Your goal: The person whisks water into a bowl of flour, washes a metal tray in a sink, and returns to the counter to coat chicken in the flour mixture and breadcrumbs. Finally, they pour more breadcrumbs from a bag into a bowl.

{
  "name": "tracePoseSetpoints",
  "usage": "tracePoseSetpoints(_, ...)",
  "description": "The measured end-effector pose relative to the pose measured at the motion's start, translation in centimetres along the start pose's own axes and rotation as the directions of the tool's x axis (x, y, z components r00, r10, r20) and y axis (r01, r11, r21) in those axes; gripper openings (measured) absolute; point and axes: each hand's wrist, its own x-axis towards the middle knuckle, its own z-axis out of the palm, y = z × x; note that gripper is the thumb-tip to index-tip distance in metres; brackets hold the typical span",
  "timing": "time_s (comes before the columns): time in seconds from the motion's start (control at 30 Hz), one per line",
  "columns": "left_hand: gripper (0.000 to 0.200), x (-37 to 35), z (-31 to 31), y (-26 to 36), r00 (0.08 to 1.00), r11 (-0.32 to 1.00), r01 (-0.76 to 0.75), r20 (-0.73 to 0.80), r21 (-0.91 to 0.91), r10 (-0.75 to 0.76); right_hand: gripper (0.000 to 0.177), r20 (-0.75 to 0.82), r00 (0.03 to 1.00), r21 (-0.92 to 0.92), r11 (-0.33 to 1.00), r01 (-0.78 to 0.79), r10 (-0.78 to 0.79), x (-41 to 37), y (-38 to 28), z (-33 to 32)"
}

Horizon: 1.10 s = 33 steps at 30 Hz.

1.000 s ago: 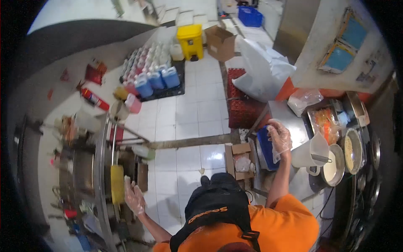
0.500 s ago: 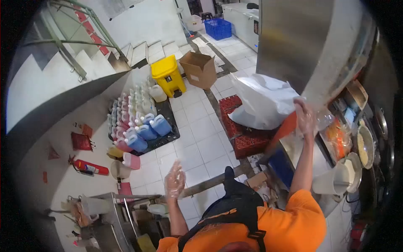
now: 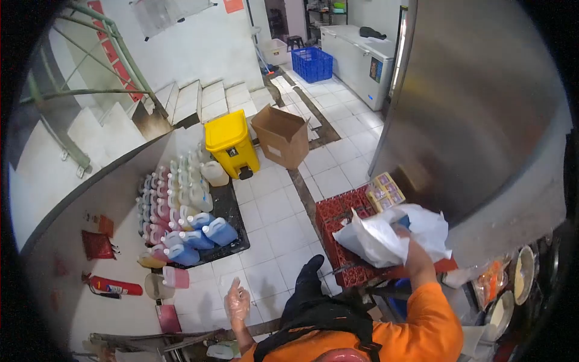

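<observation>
A white plastic bag [image 3: 380, 241] lies on red plastic crates [image 3: 341, 220], its top loose and crumpled. My right hand [image 3: 405, 234] reaches in at the bag's upper folds; the plastic hides its fingers, so their grip does not show. My left hand [image 3: 237, 301], in a clear plastic glove, hangs over the tiled floor with its fingers partly stretched and nothing in it. Behind the bag, a wrapped pack of small yellow and purple boxes [image 3: 385, 192] stands on the crates.
A steel panel [image 3: 476, 114] rises beyond the crates. Bowls [image 3: 523, 274] are at the right. A cardboard box [image 3: 280, 142], yellow bin [image 3: 232, 145] and several jugs [image 3: 220, 231] on a black pallet [image 3: 238, 208] stand ahead. A fire extinguisher [image 3: 114, 285] is at the left.
My right hand has gone from beside the bag to its upper folds. The view has shifted, bringing the boxed pack and more of the freezer into sight. My left hand stays free.
</observation>
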Motion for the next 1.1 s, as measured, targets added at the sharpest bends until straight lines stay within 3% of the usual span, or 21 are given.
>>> tracePoseSetpoints(0.1, 0.051, 7.7, 1.2, 1.0, 0.998, 0.999, 0.038, 0.058, -0.006, -0.037, 0.034, 0.055, 0.992, -0.022, 0.993, -0.112, 0.113, -0.4, 1.8, 4.1)
tracePoseSetpoints(0.23, 0.047, 18.4, 3.1, 2.3, 0.986, 0.987, -0.158, 0.057, 0.020, 0.157, 0.036, 0.050, 0.976, -0.057, 0.976, -0.210, 0.213, 0.0, 7.5, 12.0)
tracePoseSetpoints(0.27, 0.046, 20.9, 3.8, 3.5, 0.974, 0.975, -0.221, 0.045, 0.016, 0.221, 0.037, -0.059, 0.977, -0.116, 0.971, -0.210, 0.205, 0.8, 11.2, 17.5)
tracePoseSetpoints(0.3, 0.048, 23.0, 3.1, 7.3, 0.986, 0.991, -0.127, 0.110, 0.028, 0.123, 0.037, 0.020, 0.971, -0.067, 0.969, -0.237, 0.239, -0.5, 10.8, 16.0)
tracePoseSetpoints(0.33, 0.048, 25.3, 4.0, 8.4, 0.988, 0.993, -0.121, 0.101, 0.010, 0.120, 0.037, 0.053, 0.965, -0.031, 0.966, -0.256, 0.258, -2.3, 10.1, 13.5)
tracePoseSetpoints(0.43, 0.049, 30.3, 5.0, 11.0, 0.936, 0.954, -0.301, 0.192, -0.004, 0.296, 0.038, 0.087, 0.948, 0.043, 0.950, -0.309, 0.305, -7.4, 8.1, 8.4)
tracePoseSetpoints(0.47, 0.049, 31.6, 5.2, 12.4, 0.936, 0.954, -0.300, 0.194, -0.002, 0.294, 0.039, 0.088, 0.944, 0.066, 0.944, -0.324, 0.318, -8.9, 7.8, 7.5)
tracePoseSetpoints(0.53, 0.051, 33.6, 5.8, 14.4, 0.902, 0.949, -0.309, 0.336, 0.060, 0.273, 0.040, 0.084, 0.938, 0.112, 0.932, -0.345, 0.337, -12.2, 7.4, 5.9)
tracePoseSetpoints(0.67, 0.051, 36.9, 9.7, 15.2, 0.834, 0.948, -0.316, 0.488, 0.038, 0.258, 0.041, -0.053, 0.943, 0.179, 0.932, -0.315, 0.328, -19.8, 3.6, -3.1)
tracePoseSetpoints(0.73, 0.049, 37.6, 11.3, 16.9, 0.753, 0.849, -0.527, 0.436, -0.050, 0.493, 0.042, -0.187, 0.929, 0.197, 0.938, -0.285, 0.321, -23.0, 1.3, -9.1)
tracePoseSetpoints(0.77, 0.049, 38.1, 12.0, 18.0, 0.737, 0.842, -0.537, 0.457, -0.053, 0.498, 0.055, 0.094, 0.912, 0.207, 0.888, -0.410, 0.399, -23.9, 3.7, -8.7)
tracePoseSetpoints(0.8, 0.048, 38.6, 12.7, 19.5, 0.700, 0.851, -0.523, 0.550, -0.039, 0.455, 0.068, 0.226, 0.835, 0.210, 0.812, -0.545, 0.502, -24.9, 1.3, -15.0)
tracePoseSetpoints(0.83, 0.047, 38.9, 13.5, 21.0, 0.658, 0.860, -0.510, 0.635, -0.022, 0.406, 0.063, 0.037, 0.864, 0.248, 0.832, -0.495, 0.503, -26.9, -0.6, -18.9)
tracePoseSetpoints(0.9, 0.047, 38.6, 14.4, 24.8, 0.596, 0.840, -0.529, 0.652, -0.120, 0.468, 0.065, -0.253, 0.825, 0.120, 0.862, -0.492, 0.506, -31.8, 2.2, -18.3)
tracePoseSetpoints(0.97, 0.048, 38.3, 15.6, 27.4, 0.533, 0.813, -0.543, 0.662, -0.211, 0.527, 0.065, -0.116, 0.703, 0.379, 0.685, -0.622, 0.702, -35.5, -0.9, -27.7)
tracePoseSetpoints(1.03, 0.049, 37.7, 17.0, 29.5, 0.377, 0.647, -0.639, 0.563, -0.416, 0.735, 0.057, -0.538, 0.616, 0.256, 0.808, -0.531, 0.575, -43.0, 1.6, -26.2)
tracePoseSetpoints(1.1, 0.049, 37.0, 19.0, 31.3, 0.293, 0.582, -0.635, 0.538, -0.509, 0.790, 0.056, -0.844, 0.275, 0.375, 0.873, -0.312, 0.461, -47.0, -0.3, -27.1)
